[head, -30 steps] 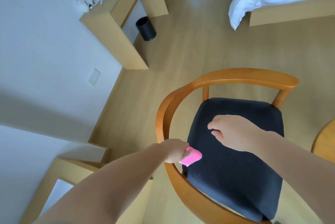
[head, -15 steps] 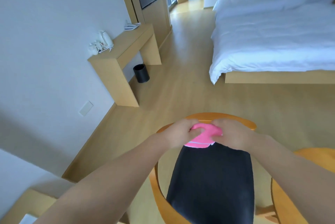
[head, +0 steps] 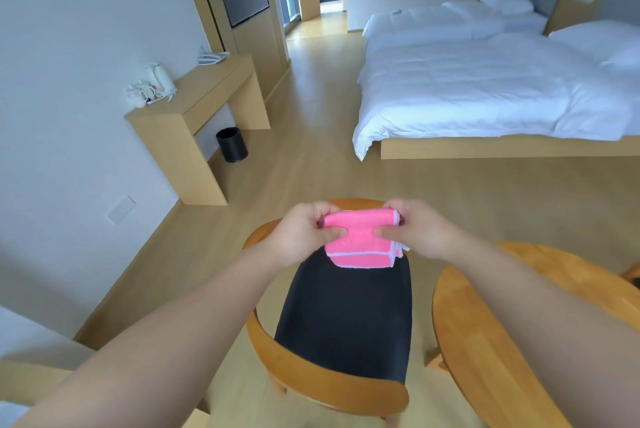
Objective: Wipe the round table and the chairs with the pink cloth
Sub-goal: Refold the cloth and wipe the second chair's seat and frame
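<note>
The folded pink cloth [head: 360, 239], edged in white, hangs in the air above the chair's black seat. My left hand [head: 306, 231] pinches its left end and my right hand [head: 417, 228] pinches its right end. Below them stands the wooden chair [head: 341, 316] with a curved armrest rail and dark cushion. The round wooden table [head: 485, 334] sits just right of the chair, partly hidden by my right forearm.
A low wooden desk [head: 204, 98] with a white kettle [head: 157, 79] and cups lines the left wall. A black bin [head: 232, 144] stands beneath it. Two white beds [head: 485, 88] fill the right side. Another chair's edge shows at far right.
The view rose from looking down at the seat. The cloth passed from my left hand at the chair's rail into both hands, which now stretch it apart above the seat.
</note>
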A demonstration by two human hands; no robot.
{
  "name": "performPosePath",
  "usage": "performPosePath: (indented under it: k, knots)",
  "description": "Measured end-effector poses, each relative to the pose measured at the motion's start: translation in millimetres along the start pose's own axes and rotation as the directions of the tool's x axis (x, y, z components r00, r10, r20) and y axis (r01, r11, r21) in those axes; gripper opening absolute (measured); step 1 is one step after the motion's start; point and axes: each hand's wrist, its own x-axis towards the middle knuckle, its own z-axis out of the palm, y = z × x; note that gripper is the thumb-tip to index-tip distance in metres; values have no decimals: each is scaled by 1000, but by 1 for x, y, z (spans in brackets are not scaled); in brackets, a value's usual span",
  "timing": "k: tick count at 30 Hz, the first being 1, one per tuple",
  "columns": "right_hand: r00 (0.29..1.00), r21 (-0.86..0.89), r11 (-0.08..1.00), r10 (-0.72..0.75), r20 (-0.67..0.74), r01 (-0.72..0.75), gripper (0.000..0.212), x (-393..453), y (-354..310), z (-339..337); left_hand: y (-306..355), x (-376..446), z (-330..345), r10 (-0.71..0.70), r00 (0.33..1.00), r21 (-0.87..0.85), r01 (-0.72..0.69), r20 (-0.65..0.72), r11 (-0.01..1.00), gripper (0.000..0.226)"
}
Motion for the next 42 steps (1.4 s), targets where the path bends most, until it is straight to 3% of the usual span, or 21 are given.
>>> performPosePath:
  k: [3, 7, 12, 14, 18, 26, 28, 31, 36, 42]
  knots:
    - [995, 74, 997, 42, -95, -35, 15, -30, 8, -5, 6, -2, 19, 20, 1000, -22, -20, 3, 1000, 8]
    - [963, 107, 984, 161, -218, -141, 19, -71, 19, -9, 7, 7, 50, 79, 988, 19, -82, 134, 996, 13]
    - [832, 108, 935, 350, -431, -337, 8, -102, 25, 15, -1, 19, 79, 202, 937, 50, -225, 285, 973, 15]
    - [737, 142, 899, 423, -528, -414, 21, -112, 24, 38, -14, 18, 86, 226, 898, -18, -237, 377, 971, 12]
    - [476, 276, 798, 556, -682, -536, 38, -139, 21, 98, -36, -1, 96, 236, 794, -113, -209, 561, 971, 26]
    - [62, 522, 622, 675, -735, -584, 31, -233, 38, 209, -76, -89, 154, 162, 633, -147, -77, 757, 986, 40]
    - [-12, 556, 571, 691, -722, -604, 27, -256, 56, 236, -95, -111, 180, 144, 581, -140, -52, 801, 989, 42]
    - [-32, 574, 534, 714, -699, -621, 26, -288, 90, 281, -130, -144, 218, 80, 521, -90, -6, 850, 996, 43]
    - [2, 577, 530, 737, -675, -621, 26, -318, 156, 344, -186, -182, 276, -4, 555, 8, -6, 832, 1000, 35]
    - [-1, 552, 587, 685, -729, -592, 22, -320, 263, 422, -285, -186, 352, 36, 567, 6, -72, 823, 997, 32]
